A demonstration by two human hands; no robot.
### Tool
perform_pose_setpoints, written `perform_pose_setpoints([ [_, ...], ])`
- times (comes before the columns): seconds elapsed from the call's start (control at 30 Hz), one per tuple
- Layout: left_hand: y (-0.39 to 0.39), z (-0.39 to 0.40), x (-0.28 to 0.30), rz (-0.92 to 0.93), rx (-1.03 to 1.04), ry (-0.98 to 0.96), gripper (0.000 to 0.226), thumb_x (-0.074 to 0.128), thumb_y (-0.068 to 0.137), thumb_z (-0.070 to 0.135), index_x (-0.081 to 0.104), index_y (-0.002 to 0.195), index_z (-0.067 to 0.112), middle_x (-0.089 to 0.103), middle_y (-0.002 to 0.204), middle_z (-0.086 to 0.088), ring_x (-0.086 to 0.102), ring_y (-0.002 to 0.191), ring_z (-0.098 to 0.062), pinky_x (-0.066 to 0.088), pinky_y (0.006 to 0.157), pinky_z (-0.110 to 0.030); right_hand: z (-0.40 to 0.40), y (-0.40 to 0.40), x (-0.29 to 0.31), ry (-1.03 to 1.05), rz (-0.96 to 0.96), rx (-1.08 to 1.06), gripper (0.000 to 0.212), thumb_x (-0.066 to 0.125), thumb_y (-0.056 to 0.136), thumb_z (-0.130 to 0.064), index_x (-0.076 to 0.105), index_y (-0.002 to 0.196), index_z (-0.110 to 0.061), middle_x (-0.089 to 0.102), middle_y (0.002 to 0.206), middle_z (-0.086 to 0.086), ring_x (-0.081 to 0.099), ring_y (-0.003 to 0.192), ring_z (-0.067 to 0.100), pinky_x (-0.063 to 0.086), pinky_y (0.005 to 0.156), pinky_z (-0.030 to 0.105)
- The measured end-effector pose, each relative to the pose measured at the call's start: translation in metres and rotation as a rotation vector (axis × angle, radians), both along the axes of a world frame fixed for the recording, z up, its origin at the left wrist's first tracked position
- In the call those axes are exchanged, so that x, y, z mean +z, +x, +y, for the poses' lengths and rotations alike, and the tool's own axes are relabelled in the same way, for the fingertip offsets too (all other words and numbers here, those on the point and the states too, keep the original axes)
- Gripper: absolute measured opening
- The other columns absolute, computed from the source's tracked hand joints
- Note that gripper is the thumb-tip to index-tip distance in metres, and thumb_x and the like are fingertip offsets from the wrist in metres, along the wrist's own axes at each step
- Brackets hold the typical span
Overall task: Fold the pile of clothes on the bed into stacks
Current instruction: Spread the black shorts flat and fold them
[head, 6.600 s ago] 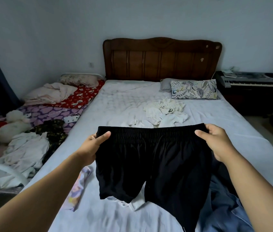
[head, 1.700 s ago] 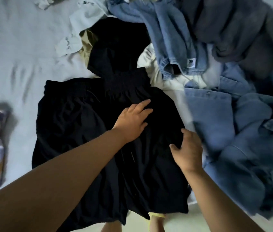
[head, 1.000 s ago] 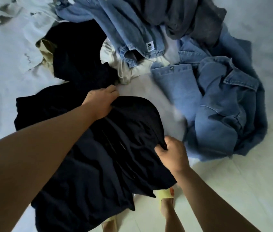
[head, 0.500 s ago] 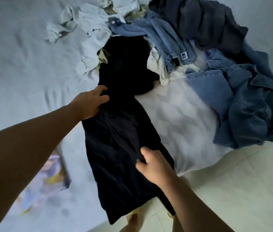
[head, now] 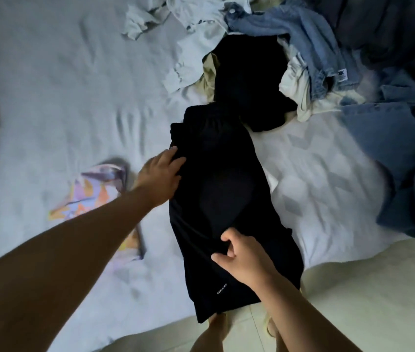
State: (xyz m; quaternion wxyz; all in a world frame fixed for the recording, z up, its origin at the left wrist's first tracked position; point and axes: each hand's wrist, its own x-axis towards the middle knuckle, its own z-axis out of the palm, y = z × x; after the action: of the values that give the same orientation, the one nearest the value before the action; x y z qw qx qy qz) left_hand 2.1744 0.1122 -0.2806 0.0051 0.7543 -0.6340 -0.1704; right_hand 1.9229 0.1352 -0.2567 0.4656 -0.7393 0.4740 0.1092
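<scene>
— Two hands on the black shorts (head: 224,179), lying halved on the bed sheet (head: 61,97): left hand (head: 162,177) flat at the edge.
— Right hand (head: 247,257) pinches thin, limp cloth under its fingertips; I'd grab the hem below.

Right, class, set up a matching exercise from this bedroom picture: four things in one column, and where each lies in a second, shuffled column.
Things:
1. black folded shorts
2. pastel patterned cloth
3. blue denim jacket
4. left hand

Places:
A. far right of the bed
B. resting on the shorts' left edge
C. flat on the sheet, left of the forearm
D. middle of the bed's near edge, hem hanging over it

Pairs: 1-D, 2-C, 3-A, 4-B
</scene>
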Motion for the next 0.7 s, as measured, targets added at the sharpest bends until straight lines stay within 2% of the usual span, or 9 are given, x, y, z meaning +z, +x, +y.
perform_pose_setpoints([
  [0.1, -0.019, -0.001, -0.004, -0.033, -0.025, 0.078, 0.055, 0.045, 0.097, 0.036, 0.027, 0.148, 0.023, 0.008, 0.159, -0.004, 0.009, 0.146, -0.022, 0.01, 0.116, -0.033, -0.01, 0.002, 0.003, -0.061, 0.022, 0.001, 0.052, 0.062, 0.087, -0.04, 0.045, 0.131, -0.019, 0.054, 0.093, -0.007, 0.058, 0.089, 0.013, 0.046, 0.081, 0.024],
  [0.17, -0.025, -0.005, -0.004, -0.058, -0.025, 0.116, 0.056, 0.039, 0.098, 0.04, 0.02, 0.149, 0.027, 0.001, 0.159, -0.002, 0.0, 0.146, -0.02, 0.006, 0.117, -0.032, -0.021, 0.003, 0.003, -0.107, 0.03, -0.016, 0.052, 0.06, 0.089, -0.038, 0.043, 0.135, -0.019, 0.058, 0.114, -0.001, 0.059, 0.101, 0.015, 0.045, 0.086, 0.025],
  [0.23, -0.026, -0.009, -0.004, -0.043, 0.032, 0.171, 0.058, 0.038, 0.098, 0.043, 0.016, 0.15, 0.028, -0.004, 0.159, -0.002, -0.003, 0.146, -0.02, 0.006, 0.118, -0.034, -0.035, 0.005, 0.003, -0.144, 0.032, -0.039, 0.052, 0.058, 0.09, -0.036, 0.042, 0.136, -0.019, 0.055, 0.126, 0.001, 0.058, 0.108, 0.017, 0.045, 0.09, 0.027],
  [0.4, -0.022, -0.025, -0.005, 0.157, 0.345, 0.114, 0.06, 0.045, 0.095, 0.043, 0.023, 0.148, 0.026, 0.006, 0.158, -0.006, 0.011, 0.144, -0.023, 0.015, 0.116, -0.036, -0.09, 0.014, 0.003, -0.233, 0.023, -0.001, 0.05, 0.052, 0.094, -0.034, 0.039, 0.14, -0.018, 0.044, 0.137, 0.003, 0.051, 0.119, 0.02, 0.044, 0.096, 0.031],
  [0.5, -0.017, -0.04, -0.011, 0.255, 0.484, 0.121, 0.062, 0.046, 0.095, 0.043, 0.021, 0.149, 0.025, 0.013, 0.156, -0.009, 0.022, 0.141, -0.027, 0.024, 0.114, -0.039, -0.125, 0.026, -0.004, -0.309, -0.021, 0.01, 0.049, 0.053, 0.094, -0.031, 0.041, 0.139, -0.018, 0.042, 0.138, 0.005, 0.047, 0.122, 0.021, 0.042, 0.098, 0.031],
  [0.6, -0.01, -0.056, -0.02, 0.369, 0.616, 0.065, 0.062, 0.047, 0.095, 0.042, 0.023, 0.148, 0.023, 0.033, 0.149, -0.009, 0.035, 0.135, -0.026, 0.031, 0.11, -0.039, -0.156, 0.042, -0.018, -0.337, -0.098, -0.022, 0.051, 0.056, 0.093, -0.03, 0.04, 0.14, -0.019, 0.041, 0.138, 0.008, 0.042, 0.126, 0.022, 0.039, 0.1, 0.031],
  [0.7, -0.003, -0.077, -0.029, 0.391, 0.726, -0.025, 0.056, 0.047, 0.094, 0.045, 0.034, 0.143, 0.022, 0.047, 0.139, -0.006, 0.044, 0.127, -0.024, 0.037, 0.106, -0.039, -0.184, 0.057, -0.031, -0.305, -0.137, -0.103, 0.058, 0.056, 0.093, -0.033, 0.034, 0.144, -0.016, 0.036, 0.143, 0.011, 0.035, 0.132, 0.025, 0.033, 0.107, 0.035],
])
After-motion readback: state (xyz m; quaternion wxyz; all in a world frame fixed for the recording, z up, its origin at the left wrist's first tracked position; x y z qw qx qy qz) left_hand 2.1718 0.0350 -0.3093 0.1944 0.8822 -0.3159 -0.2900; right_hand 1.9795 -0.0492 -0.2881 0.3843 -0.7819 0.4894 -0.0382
